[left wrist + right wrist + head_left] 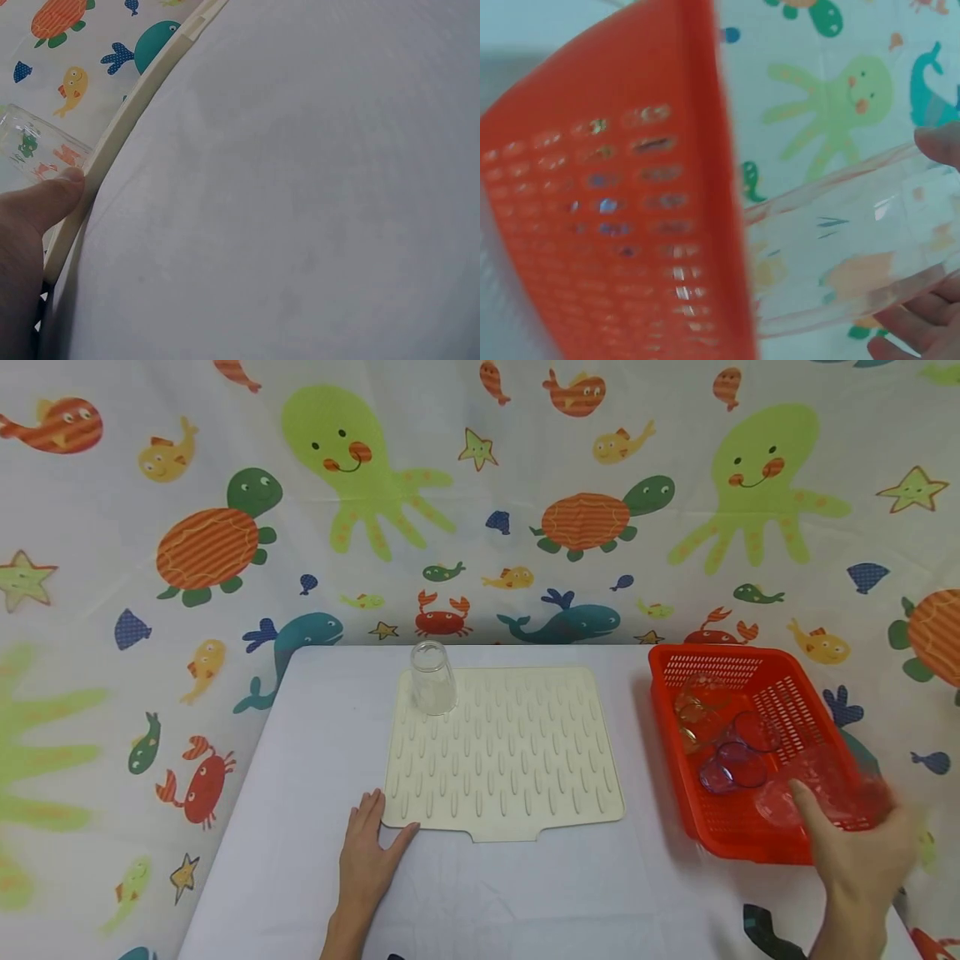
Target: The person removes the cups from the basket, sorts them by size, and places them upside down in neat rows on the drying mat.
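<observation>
Red basket (742, 850) sits at the mat's (506, 833) 3 o'clock; at its 4 o'clock, right hand (862, 852) pinches 1 clear tumbler (804, 783), sides gripped probably against slipping. Left hand's (367, 852) fingers spread, touching mat's 8 o'clock corner, likely steadying it.

Right hand (862, 852): blurred in head view; cut off by right wrist view's right edge
Held glass (813, 785): blurred; one end hidden behind basket's rim
Basket (675, 777): near right corner hidden by hand
Purple glasses (720, 777): mere specks through basket's slots in right wrist view
Left hand (365, 860): mostly cut off in left wrist view
Clear glass (433, 681), mat's (510, 752) far left corner: cut off there also
Dark strip (763, 931): cut off below; kind unclear
</observation>
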Tool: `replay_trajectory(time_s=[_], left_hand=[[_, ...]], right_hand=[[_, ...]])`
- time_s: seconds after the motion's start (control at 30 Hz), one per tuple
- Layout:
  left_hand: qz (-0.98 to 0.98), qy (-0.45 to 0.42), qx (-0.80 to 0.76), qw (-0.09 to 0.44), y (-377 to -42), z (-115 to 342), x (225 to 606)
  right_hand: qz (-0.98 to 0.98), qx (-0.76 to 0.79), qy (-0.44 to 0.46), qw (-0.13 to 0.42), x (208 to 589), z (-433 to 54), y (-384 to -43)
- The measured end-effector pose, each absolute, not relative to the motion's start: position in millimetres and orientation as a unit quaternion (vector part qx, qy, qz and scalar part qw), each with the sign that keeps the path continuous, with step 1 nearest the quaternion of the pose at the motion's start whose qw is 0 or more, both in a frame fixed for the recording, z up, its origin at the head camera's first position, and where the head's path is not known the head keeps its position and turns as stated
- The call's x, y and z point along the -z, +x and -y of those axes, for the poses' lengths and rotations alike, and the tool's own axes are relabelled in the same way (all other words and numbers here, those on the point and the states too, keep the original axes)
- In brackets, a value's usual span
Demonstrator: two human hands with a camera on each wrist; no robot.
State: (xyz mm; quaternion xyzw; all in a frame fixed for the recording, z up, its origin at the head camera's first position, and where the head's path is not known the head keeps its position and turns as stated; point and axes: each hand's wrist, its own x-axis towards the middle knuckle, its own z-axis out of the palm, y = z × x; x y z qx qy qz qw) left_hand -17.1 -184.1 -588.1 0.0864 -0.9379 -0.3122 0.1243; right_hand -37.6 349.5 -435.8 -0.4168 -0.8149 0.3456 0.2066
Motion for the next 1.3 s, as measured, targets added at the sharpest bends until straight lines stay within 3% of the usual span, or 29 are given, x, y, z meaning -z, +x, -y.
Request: replay_trajectory(time_s=[0.47, 0.77, 1.3], left_hand=[[0.938, 0.082, 0.311, 0.128, -18, 185, 592], [0.937, 0.079, 0.314, 0.129, -19, 186, 593], [0.938, 0.088, 0.316, 0.116, -18, 187, 595]], right_hand=[[0.827, -0.328, -0.336, 0.308, 408, -319, -35], [0.831, -0.341, -0.238, 0.369, 400, -303, -37], [0.84, -0.394, -0.118, 0.353, 396, -272, -38]])
